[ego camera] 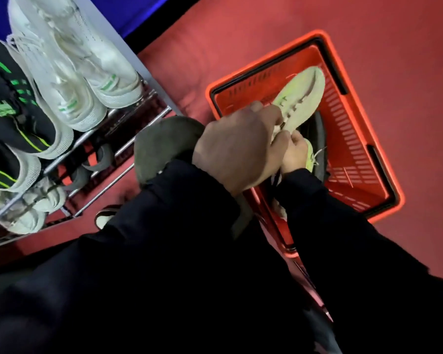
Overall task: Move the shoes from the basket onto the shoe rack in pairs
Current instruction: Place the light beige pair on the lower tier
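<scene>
A red plastic basket (pixel 353 139) stands on the red floor. Over it I hold a pale yellow-green shoe (pixel 302 95), sole turned up and toe pointing away from me. My left hand (pixel 235 152) grips its near edge from the left. My right hand (pixel 296 154) is closed on its heel end, where a lace hangs out. Under the shoe, a dark shoe (pixel 320 141) lies in the basket, mostly hidden. The metal shoe rack (pixel 128 129) is at the left, carrying a white pair with green stripes (pixel 74 72) and a black pair with green marks (pixel 13 111).
Grey shoes (pixel 36 208) sit on the rack's lower shelf. A grey rounded shape (pixel 164 141) lies between rack and basket; I cannot tell what it is. A blue surface (pixel 149 11) runs behind the rack. My dark sleeves fill the bottom of the view.
</scene>
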Demonstrator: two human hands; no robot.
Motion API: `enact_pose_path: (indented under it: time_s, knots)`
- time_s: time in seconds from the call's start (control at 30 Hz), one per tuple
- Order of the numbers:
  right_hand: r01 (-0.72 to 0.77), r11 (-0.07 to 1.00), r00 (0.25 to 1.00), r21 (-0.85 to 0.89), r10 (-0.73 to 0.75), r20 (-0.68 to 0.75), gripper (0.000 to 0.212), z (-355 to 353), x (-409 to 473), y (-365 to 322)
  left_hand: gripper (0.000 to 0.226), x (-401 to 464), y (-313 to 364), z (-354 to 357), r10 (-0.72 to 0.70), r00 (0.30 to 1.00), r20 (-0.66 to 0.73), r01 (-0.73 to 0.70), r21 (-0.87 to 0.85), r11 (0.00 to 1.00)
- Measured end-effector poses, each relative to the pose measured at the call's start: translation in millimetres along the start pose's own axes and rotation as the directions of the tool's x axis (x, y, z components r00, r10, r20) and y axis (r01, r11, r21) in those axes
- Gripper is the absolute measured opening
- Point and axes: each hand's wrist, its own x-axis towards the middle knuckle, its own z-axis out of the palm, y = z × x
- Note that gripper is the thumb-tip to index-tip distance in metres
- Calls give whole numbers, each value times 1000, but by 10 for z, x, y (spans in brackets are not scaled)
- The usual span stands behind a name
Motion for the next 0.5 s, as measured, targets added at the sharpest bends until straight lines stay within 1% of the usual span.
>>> enact_pose_path:
  time_s: [0.03, 0.07, 0.13, 0.17, 0.2, 0.23, 0.27, 0.3, 0.33, 0.37, 0.4, 0.43, 0.47, 0.5]
  knots:
    - [39, 993, 999, 108, -42, 19, 27, -80, -78, -45, 46, -3, 23, 6, -10, 1000, -5, 10, -19, 1000]
    - [54, 961, 997, 269, -67, 40, 16, -147, -181, -99, 55, -2, 41, 17, -30, 1000, -1, 30, -53, 998]
    - [25, 857, 986, 515, -106, 128, 10, -335, -412, -154, 77, 1, 73, 37, -78, 993, 91, 92, -163, 982]
    - [-23, 810, 971, 586, -121, 206, 14, -404, -535, -180, 85, 9, 82, 45, -84, 983, 162, 118, -220, 968]
    - [-76, 773, 952, 630, -132, 276, 24, -425, -643, -194, 87, 15, 89, 50, -79, 970, 230, 142, -270, 952]
    - [-128, 771, 927, 624, -130, 351, 33, -450, -711, -189, 85, 14, 88, 53, -78, 954, 290, 170, -304, 937]
    - [-146, 770, 906, 622, -148, 396, 39, -471, -740, -177, 81, 14, 80, 53, -94, 938, 333, 205, -317, 926]
    - [-135, 763, 894, 632, -181, 411, 43, -497, -704, -139, 75, 19, 68, 42, -120, 932, 343, 233, -309, 922]
    - [-127, 761, 900, 636, -182, 397, 48, -524, -669, -118, 69, 26, 58, 28, -142, 935, 324, 243, -295, 924]
    - [-108, 812, 931, 573, -119, 345, 52, -568, -520, 5, 63, 24, 60, 10, -153, 944, 291, 237, -280, 930]
    - [-101, 889, 970, 447, -12, 243, 55, -616, -378, 130, 60, 16, 64, -4, -156, 954, 257, 226, -269, 936]
    - [-95, 952, 988, 292, 55, 141, 58, -671, -173, 338, 59, 11, 72, -10, -158, 960, 229, 218, -265, 939]
    - [-144, 987, 989, 66, 145, -5, 62, -757, -33, 536, 59, 6, 72, -2, -160, 966, 205, 213, -272, 939]
    - [-252, 963, 966, -96, 244, -87, 65, -815, 86, 756, 60, -5, 60, 22, -170, 967, 191, 219, -280, 935]
